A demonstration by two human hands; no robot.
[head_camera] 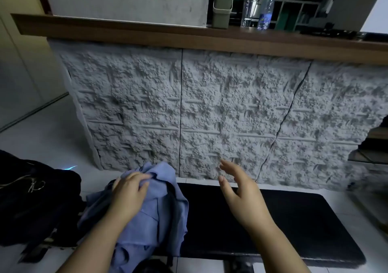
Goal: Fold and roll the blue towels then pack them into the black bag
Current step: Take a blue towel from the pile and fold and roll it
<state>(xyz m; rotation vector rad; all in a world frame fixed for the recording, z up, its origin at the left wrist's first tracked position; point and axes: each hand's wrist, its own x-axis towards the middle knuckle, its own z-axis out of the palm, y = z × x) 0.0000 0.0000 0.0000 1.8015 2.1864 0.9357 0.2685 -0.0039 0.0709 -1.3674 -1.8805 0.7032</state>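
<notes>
Left hand [130, 195] grips bunched towels [151, 216] at mat's [294, 226] left end. Right hand [241, 197] spread, empty — over mat. Bag [31, 201] left of mat — contents hidden.

From my feed I see two bare forearms, one either side of the black mat's near edge. No sleeves reach the wrists. My left hand [129, 195] and right hand [243, 197] carry short, unpainted nails, no rings, watch or gloves.
</notes>
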